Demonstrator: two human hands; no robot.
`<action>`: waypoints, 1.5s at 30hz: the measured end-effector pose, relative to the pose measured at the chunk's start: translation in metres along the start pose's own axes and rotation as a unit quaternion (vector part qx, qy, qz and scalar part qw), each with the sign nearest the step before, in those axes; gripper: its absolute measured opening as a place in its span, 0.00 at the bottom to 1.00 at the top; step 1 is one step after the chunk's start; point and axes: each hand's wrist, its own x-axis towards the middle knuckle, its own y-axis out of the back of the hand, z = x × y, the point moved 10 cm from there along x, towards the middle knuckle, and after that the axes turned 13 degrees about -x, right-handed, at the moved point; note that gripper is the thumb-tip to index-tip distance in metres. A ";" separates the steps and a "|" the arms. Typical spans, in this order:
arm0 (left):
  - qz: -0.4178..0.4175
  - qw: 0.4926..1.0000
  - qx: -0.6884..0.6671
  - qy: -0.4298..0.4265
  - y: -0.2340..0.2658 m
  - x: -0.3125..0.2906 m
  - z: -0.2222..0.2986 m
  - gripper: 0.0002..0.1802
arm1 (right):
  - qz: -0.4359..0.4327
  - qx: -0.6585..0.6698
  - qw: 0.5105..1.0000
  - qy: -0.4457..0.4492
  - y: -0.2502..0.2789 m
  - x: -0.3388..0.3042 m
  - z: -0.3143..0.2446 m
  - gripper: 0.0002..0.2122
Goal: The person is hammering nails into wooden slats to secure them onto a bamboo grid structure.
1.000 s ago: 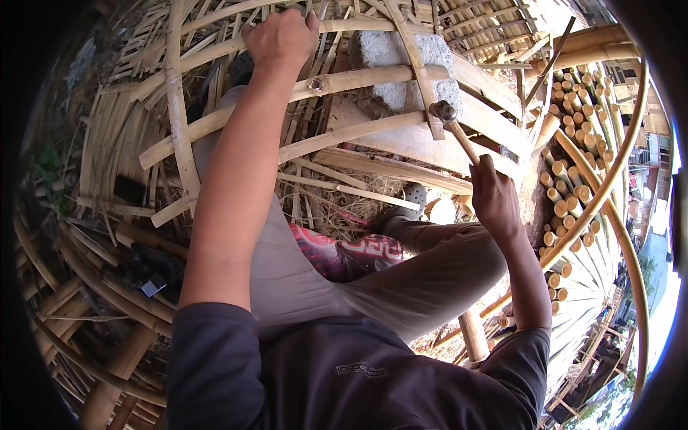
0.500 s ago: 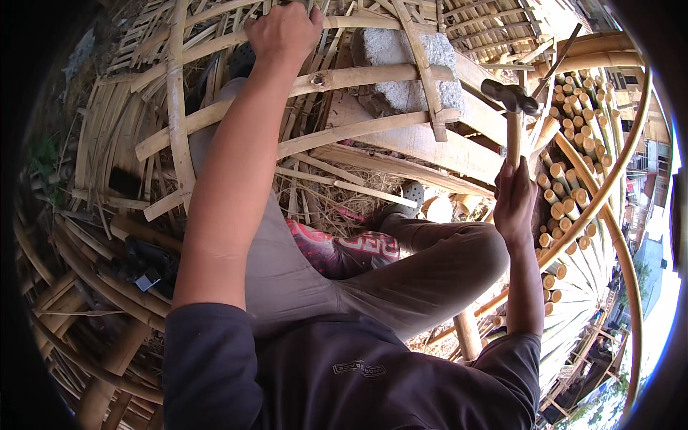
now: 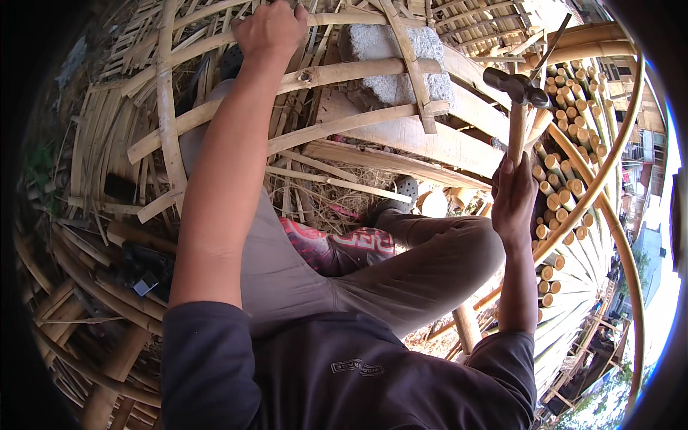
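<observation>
At the far side, my left hand (image 3: 271, 30) is closed on a bamboo slat (image 3: 204, 50) of a slatted frame; its fingertips are mostly hidden behind the knuckles. Crosspieces of split bamboo (image 3: 166, 93) run over the slats. My right hand (image 3: 514, 197) grips the wooden handle of a hammer (image 3: 516, 136), held up with its dark metal head (image 3: 514, 87) at the top. Beneath the frame's right part sits a rough grey concrete block (image 3: 408, 54), near a wide pale wooden plank (image 3: 401, 136).
Cut bamboo poles (image 3: 566, 165) are stacked on the right, with long curved poles (image 3: 598, 193) crossing in front. My bent legs (image 3: 423, 276) lie between me and the frame. Bamboo strips and shavings (image 3: 322, 190) litter the ground. More poles (image 3: 115, 373) lie at lower left.
The whole view has shifted slightly, moving the frame and block a little left and up. The hammer head has tilted and shows more broadly. Both hands keep their holds.
</observation>
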 end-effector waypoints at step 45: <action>0.103 0.992 0.014 0.072 0.046 0.003 -0.023 0.20 | -0.028 -0.046 0.995 0.083 -0.021 0.058 -0.058 0.06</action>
